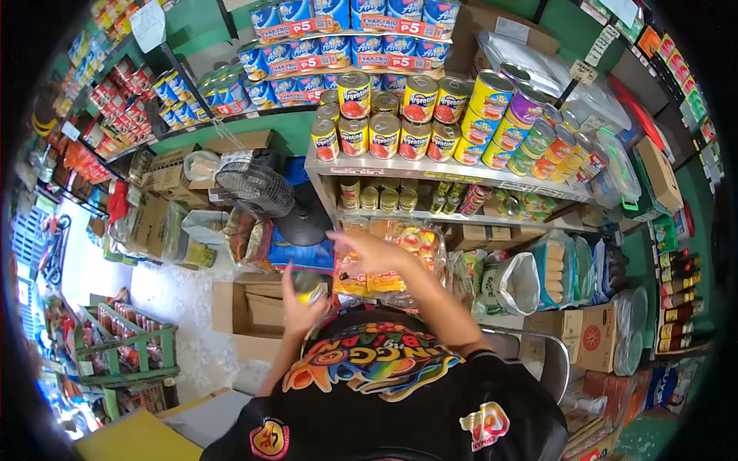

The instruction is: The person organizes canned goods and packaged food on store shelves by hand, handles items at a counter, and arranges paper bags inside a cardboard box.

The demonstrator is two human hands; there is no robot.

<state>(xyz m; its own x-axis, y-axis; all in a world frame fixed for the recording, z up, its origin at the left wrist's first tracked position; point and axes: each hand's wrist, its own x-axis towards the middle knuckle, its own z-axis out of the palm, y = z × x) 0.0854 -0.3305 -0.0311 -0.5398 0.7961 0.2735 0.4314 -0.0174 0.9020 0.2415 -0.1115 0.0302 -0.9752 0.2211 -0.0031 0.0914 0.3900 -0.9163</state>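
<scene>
Two hands of yours show: your left hand [300, 310] is wrapped around a can [312, 293], near an open cardboard box [223, 309], while your right hand [375, 255] has its fingers spread, over plastic-wrapped packs [423, 240]. Past them stand a dark fan [254, 188] and a metal shelf [392, 170] topped with stacked cans [383, 137].

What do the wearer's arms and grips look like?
Left grip and right grip are bare, no gloves visible. Forearms uncovered, no cables seen. Black short-sleeved T-shirt: multicolour lettering across the front, round red-and-yellow badge on the left, another patch on the right.
</scene>
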